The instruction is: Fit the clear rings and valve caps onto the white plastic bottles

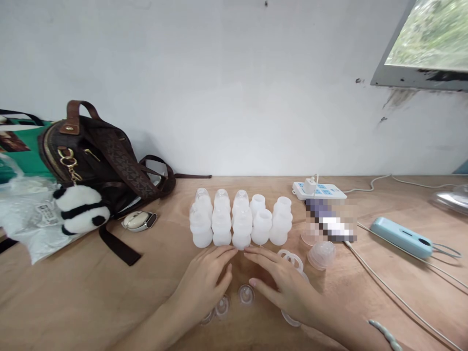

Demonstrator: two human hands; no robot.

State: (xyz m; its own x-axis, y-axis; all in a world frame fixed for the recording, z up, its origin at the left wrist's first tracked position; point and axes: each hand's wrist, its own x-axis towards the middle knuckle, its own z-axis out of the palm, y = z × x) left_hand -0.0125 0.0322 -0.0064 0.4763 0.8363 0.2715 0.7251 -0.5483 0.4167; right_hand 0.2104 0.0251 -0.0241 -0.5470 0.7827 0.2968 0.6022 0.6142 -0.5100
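Observation:
Several small white plastic bottles [241,219] stand in two rows on the wooden table [153,292]; some wear clear caps. My left hand [206,280] lies flat just in front of them, fingers stretched out, fingertips close to the front row. My right hand [281,282] lies beside it, also flat and open, its fingertips almost meeting the left ones. Between and under my hands lie clear nipples [245,294] and white rings [290,258]. A clear dome cap [321,254] sits to the right of my right hand.
A brown bag [98,156] with a panda plush [80,208] stands at the left, with a plastic packet [25,219] beside it. At the back right are a white power strip [321,190], cables [395,287] and a light-blue device [400,237].

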